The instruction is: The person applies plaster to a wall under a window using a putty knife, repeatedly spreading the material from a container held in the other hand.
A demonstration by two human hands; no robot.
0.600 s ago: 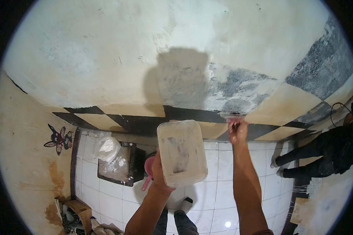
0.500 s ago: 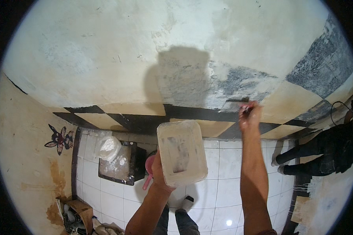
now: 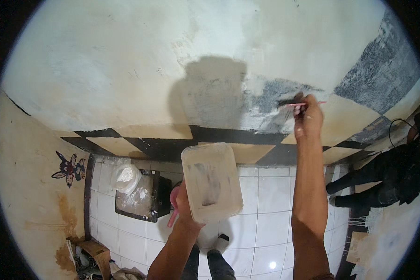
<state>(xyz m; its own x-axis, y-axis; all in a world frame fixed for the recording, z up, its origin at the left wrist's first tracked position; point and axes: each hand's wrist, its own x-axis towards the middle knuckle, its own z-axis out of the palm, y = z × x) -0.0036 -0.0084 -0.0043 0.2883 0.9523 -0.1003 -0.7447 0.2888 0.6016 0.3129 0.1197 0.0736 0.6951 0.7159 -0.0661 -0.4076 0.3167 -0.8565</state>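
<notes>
My left hand grips a translucent rectangular plastic tub by its side, with pale filler smeared across it. My right hand is closed around a thin pink spreading tool, blurred and seen nearly edge-on, so its exact kind is unclear. The tool is at the wall, over a dark diamond patch partly coated with whitish filler. The tub's shadow falls on the wall left of that patch.
On the tiled floor stands a black crate with an open white bag on it. Beside it is a pink dipper. A cardboard box sits lower left. Another person in dark trousers stands at right.
My right hand has moved up and slightly right along the wall with the pink tool. The left hand still holds the tub in nearly the same place.
</notes>
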